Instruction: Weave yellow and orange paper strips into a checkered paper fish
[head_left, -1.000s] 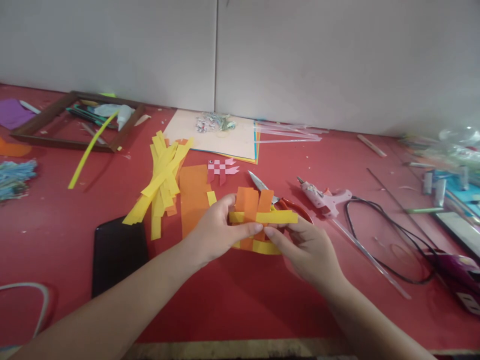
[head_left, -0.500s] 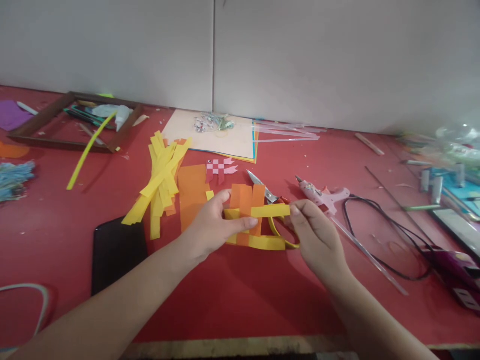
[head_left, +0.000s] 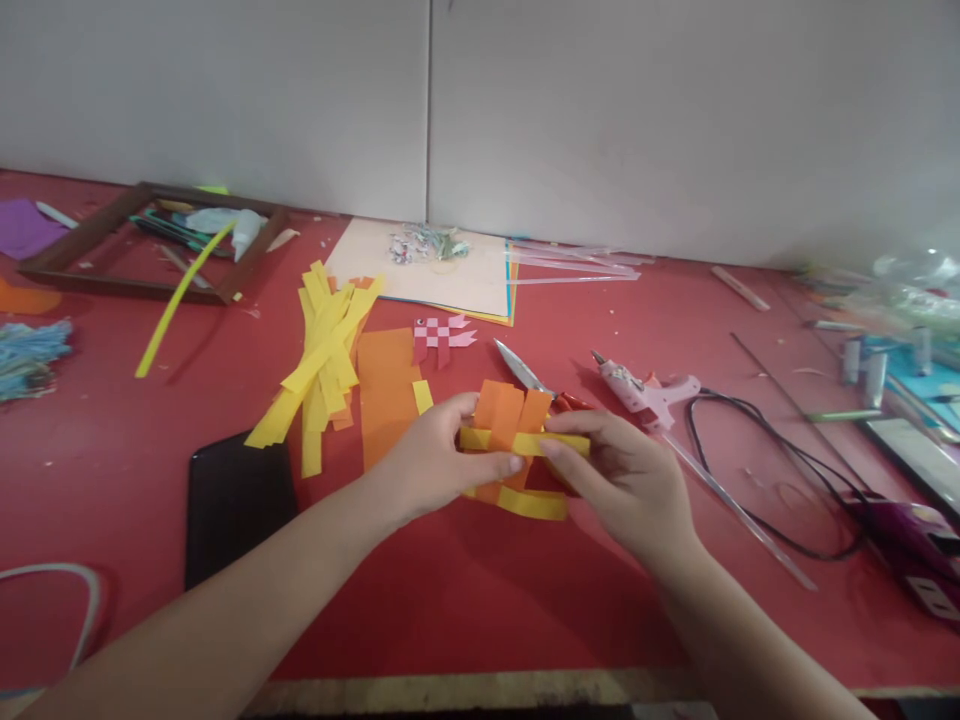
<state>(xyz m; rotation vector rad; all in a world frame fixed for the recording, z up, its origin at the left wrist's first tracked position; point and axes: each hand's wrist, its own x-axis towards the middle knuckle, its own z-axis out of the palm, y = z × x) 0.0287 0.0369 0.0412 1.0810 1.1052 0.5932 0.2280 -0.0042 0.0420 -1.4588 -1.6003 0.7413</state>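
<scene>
Orange paper strips (head_left: 498, 405) cross yellow ones in a small woven piece held above the red table. My left hand (head_left: 442, 450) grips the piece from its left side, thumb lying across the front. Between the thumb and fingers of my right hand (head_left: 611, 465) is the right part of a yellow paper strip (head_left: 529, 442), which runs across the orange strips. A lower yellow strip (head_left: 536, 503) sticks out to the right, loose at its end. Scissors (head_left: 525, 368) lie just behind, their handles partly hidden by my right hand and the paper.
A pile of yellow strips (head_left: 322, 360) and an orange sheet (head_left: 386, 390) lie to the left, near a black phone-like slab (head_left: 236, 510). Behind is a woven pink paper fish (head_left: 442, 336). A pink glue gun (head_left: 645, 390) with a black cord sits right; a wooden frame (head_left: 120, 285) stands far left.
My right hand has shifted left along the yellow strip, closer to my left hand. The woven piece has moved slightly right and down and is tilted more.
</scene>
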